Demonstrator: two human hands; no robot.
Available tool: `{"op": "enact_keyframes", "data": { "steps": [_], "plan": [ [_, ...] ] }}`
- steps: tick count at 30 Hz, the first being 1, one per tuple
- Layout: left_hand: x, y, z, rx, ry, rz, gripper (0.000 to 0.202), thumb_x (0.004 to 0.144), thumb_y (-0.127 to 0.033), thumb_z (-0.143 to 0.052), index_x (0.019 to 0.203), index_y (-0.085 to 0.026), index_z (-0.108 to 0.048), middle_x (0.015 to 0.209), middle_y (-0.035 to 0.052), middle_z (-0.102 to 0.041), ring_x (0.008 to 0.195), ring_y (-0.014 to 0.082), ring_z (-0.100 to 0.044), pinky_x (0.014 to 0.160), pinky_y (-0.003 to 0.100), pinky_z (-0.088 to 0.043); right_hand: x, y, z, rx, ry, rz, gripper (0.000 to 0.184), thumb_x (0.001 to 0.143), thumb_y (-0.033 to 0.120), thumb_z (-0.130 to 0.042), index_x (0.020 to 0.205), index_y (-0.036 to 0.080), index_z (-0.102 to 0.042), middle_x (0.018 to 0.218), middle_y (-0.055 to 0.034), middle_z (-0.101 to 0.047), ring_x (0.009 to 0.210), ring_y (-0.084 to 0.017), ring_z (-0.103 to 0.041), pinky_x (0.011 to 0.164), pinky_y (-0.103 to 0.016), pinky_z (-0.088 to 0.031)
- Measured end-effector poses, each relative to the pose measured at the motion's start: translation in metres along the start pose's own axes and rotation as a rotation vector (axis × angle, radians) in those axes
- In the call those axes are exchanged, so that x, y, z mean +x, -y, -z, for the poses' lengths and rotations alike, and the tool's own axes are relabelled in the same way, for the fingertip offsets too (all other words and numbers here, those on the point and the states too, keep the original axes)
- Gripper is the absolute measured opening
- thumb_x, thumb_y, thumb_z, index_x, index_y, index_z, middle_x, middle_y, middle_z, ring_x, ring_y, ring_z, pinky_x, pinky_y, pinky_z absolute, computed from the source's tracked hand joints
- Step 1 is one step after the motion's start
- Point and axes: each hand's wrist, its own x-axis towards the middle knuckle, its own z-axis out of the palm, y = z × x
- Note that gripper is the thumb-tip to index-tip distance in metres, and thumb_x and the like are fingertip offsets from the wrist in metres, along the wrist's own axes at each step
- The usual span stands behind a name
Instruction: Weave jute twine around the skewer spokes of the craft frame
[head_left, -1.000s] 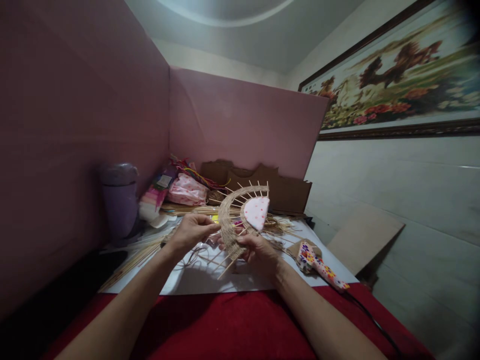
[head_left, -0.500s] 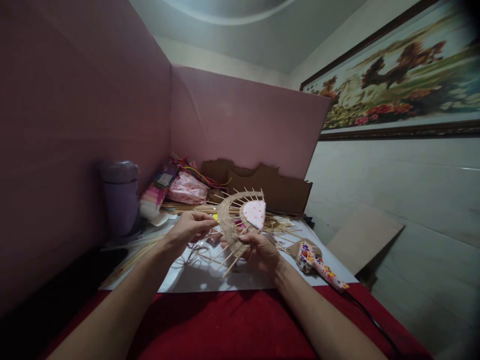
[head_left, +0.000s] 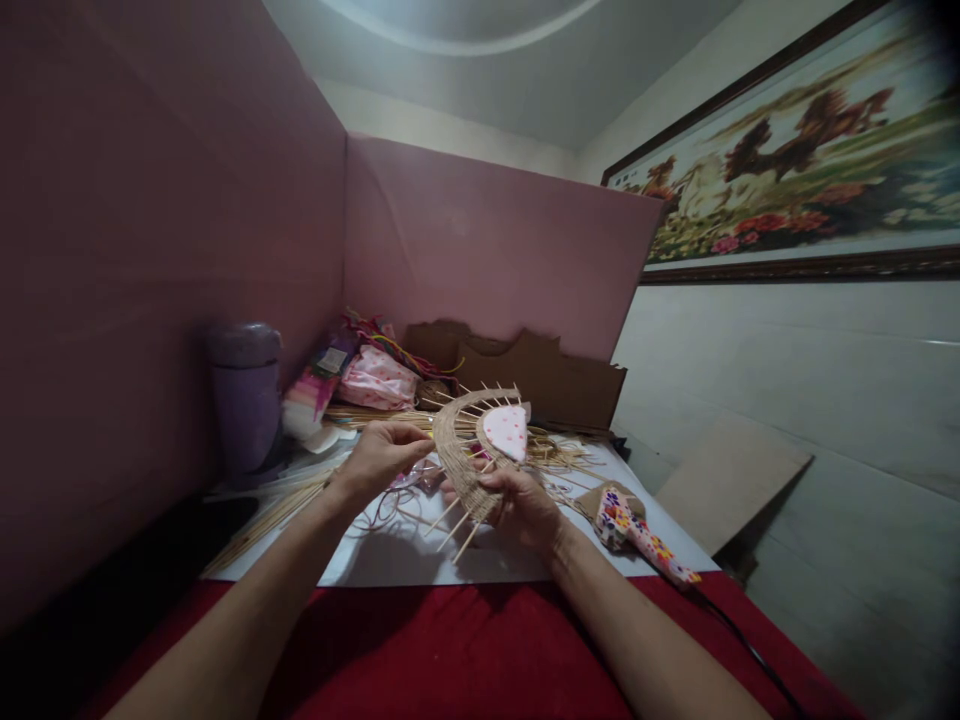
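I hold a half-round woven fan piece (head_left: 457, 455), made of twine wound over thin wooden sticks, upright over a white sheet (head_left: 397, 555). A pink dotted fabric centre (head_left: 506, 430) sits inside its arc. My right hand (head_left: 517, 505) grips the piece at its lower edge, fingers closed round it. My left hand (head_left: 382, 455) is pinched at the piece's left side, on what looks like the twine strand; the strand itself is too thin to make out.
A flower-patterned glue gun (head_left: 637, 530) lies right of my hands, its cord trailing off. Loose sticks (head_left: 277, 505), a purple cup (head_left: 244, 395), pink fabric bundles (head_left: 375, 378) and cardboard pieces (head_left: 540, 375) crowd the back. Pink partition walls (head_left: 150, 250) close in left and behind. Red cloth (head_left: 450, 650) covers the near edge.
The woven piece has tipped slightly down and to the left in my hands. My left hand has shifted a little right toward it. The camera view drifted slightly.
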Motion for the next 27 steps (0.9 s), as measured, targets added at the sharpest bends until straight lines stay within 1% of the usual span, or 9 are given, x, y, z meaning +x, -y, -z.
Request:
{"op": "enact_keyframes", "data": {
  "steps": [3, 5, 9, 13, 17, 21, 24, 27],
  "plan": [
    [0.001, 0.006, 0.001, 0.278, -0.051, -0.189, 0.018, 0.071, -0.03, -0.062, 0.072, -0.015, -0.072, 0.064, 0.0035, -0.068, 0.056, 0.0121, -0.055, 0.052, 0.022, -0.037, 0.0, -0.002, 0.001, -0.003, 0.017, 0.001, 0.037, 0.068, 0.012, -0.049, 0.104, 0.008, -0.057, 0.085, -0.0116, -0.07, 0.079, -0.018, -0.067, 0.08, -0.031, -0.049],
    [0.0, 0.008, 0.001, 0.444, -0.077, -0.243, 0.018, 0.073, -0.03, -0.06, 0.077, -0.018, -0.073, 0.072, 0.0044, -0.071, 0.064, 0.0148, -0.06, 0.057, 0.024, -0.039, -0.001, -0.002, 0.001, -0.004, 0.018, -0.008, 0.038, 0.068, 0.012, -0.049, 0.105, 0.008, -0.055, 0.086, -0.0117, -0.07, 0.08, -0.019, -0.067, 0.078, -0.032, -0.049],
    [-0.002, 0.005, 0.003, 0.687, -0.15, -0.234, 0.016, 0.074, -0.034, -0.061, 0.078, -0.024, -0.073, 0.074, 0.002, -0.073, 0.066, 0.0162, -0.062, 0.059, 0.024, -0.038, -0.002, -0.002, 0.0, -0.016, 0.013, -0.015, 0.038, 0.067, 0.014, -0.051, 0.104, 0.01, -0.054, 0.086, -0.0117, -0.07, 0.079, -0.02, -0.067, 0.077, -0.034, -0.048],
    [-0.003, 0.0, 0.009, 0.794, -0.188, -0.234, 0.016, 0.074, -0.038, -0.062, 0.075, -0.027, -0.073, 0.071, 0.0006, -0.072, 0.064, 0.0159, -0.061, 0.056, 0.024, -0.034, -0.004, 0.0, -0.002, -0.047, -0.018, -0.029, 0.033, 0.065, 0.015, -0.054, 0.098, 0.011, -0.054, 0.082, -0.0102, -0.07, 0.074, -0.02, -0.067, 0.075, -0.033, -0.049],
    [-0.001, -0.001, 0.016, 0.787, -0.204, -0.201, 0.017, 0.072, -0.04, -0.063, 0.073, -0.026, -0.073, 0.069, 0.0019, -0.071, 0.063, 0.0166, -0.06, 0.055, 0.024, -0.031, -0.005, 0.0, -0.001, -0.021, 0.005, -0.051, 0.03, 0.065, 0.014, -0.053, 0.095, 0.014, -0.051, 0.082, -0.0096, -0.07, 0.077, -0.021, -0.068, 0.074, -0.034, -0.05],
    [0.0, 0.0, 0.021, 0.687, -0.187, -0.179, 0.015, 0.069, -0.038, -0.065, 0.07, -0.026, -0.074, 0.065, 0.0017, -0.07, 0.06, 0.0159, -0.059, 0.055, 0.023, -0.032, -0.004, 0.0, 0.001, 0.019, -0.001, -0.008, 0.031, 0.065, 0.012, -0.052, 0.095, 0.014, -0.05, 0.086, -0.0097, -0.07, 0.078, -0.02, -0.068, 0.076, -0.033, -0.05],
    [0.001, 0.0, 0.021, 0.503, -0.163, -0.167, 0.016, 0.066, -0.037, -0.067, 0.065, -0.022, -0.073, 0.059, 0.0014, -0.067, 0.054, 0.0134, -0.055, 0.052, 0.022, -0.032, -0.005, 0.001, 0.0, 0.033, -0.002, 0.01, 0.03, 0.065, 0.012, -0.052, 0.095, 0.015, -0.05, 0.082, -0.0081, -0.071, 0.073, -0.019, -0.068, 0.07, -0.03, -0.051],
    [-0.001, -0.005, 0.019, 0.185, -0.1, -0.075, 0.02, 0.064, -0.035, -0.068, 0.059, -0.016, -0.069, 0.047, -0.0002, -0.058, 0.042, 0.0092, -0.044, 0.043, 0.021, -0.029, -0.008, 0.003, -0.002, 0.033, 0.017, 0.003, 0.03, 0.066, 0.012, -0.052, 0.096, 0.016, -0.05, 0.078, -0.0078, -0.071, 0.07, -0.019, -0.068, 0.068, -0.029, -0.051]
  ]
}}
